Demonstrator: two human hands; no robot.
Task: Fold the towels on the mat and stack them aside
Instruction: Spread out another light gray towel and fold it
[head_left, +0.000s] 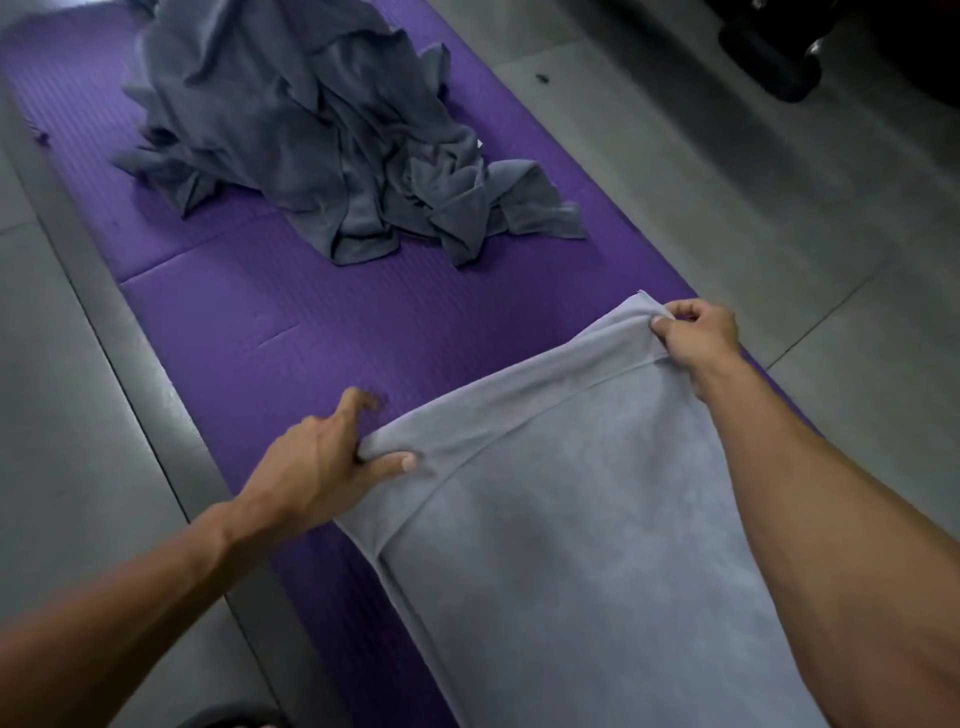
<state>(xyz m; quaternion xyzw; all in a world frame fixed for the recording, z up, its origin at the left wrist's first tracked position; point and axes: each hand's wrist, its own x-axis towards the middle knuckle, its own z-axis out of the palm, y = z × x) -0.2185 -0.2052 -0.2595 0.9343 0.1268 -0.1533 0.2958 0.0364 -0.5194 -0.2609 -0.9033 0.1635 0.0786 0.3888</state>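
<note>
A person kneels over a long purple foam mat (332, 332) on a grey floor. A soft pale grey towel (571, 519) lies along the mat, its long way running from 6 o'clock up toward 1 o'clock. The left hand (322, 457) pinches the far left corner of the towel. The right hand (696, 332) pinches the far right corner, up at 1 o'clock. Both hands sit at the far edge, so the rest of the towel lies back toward the person. I think that edge gets pulled back next. A messy heap of dark grey towels (311, 130) waits at 11 o'clock, well apart.
</note>
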